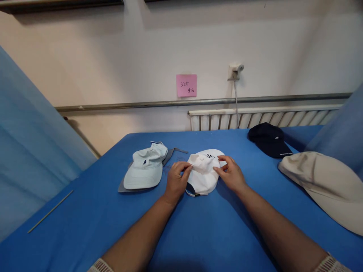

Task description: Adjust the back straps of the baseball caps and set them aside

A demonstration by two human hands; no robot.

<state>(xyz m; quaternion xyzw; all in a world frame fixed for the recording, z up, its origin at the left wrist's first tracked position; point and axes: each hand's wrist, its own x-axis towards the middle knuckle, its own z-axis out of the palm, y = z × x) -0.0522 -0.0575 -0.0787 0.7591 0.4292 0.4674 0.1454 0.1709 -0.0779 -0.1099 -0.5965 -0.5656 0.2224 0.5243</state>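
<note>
A white baseball cap point(202, 175) lies in front of me on the blue cover, its brim pointing away and its back strap toward me. Dark lettering shows near the brim. My left hand point(177, 179) pinches the cap's left side between thumb and fingers. On the right side, my right hand point(230, 173) has its thumb and fingers closed on the crown's fabric close to the brim. To the left, a pale mint cap point(146, 164) with a small dark logo rests on top of a grey cap point(121, 187), which is mostly hidden.
At the right lie a navy cap point(268, 138) and a large beige cap point(326, 181). A thin stick point(51, 211) lies at the left on the blue-covered table point(181, 241). Behind are a radiator point(263, 117), a rail point(141, 104) and a pink note point(186, 85). Blue curtains point(25, 151) hang on both sides.
</note>
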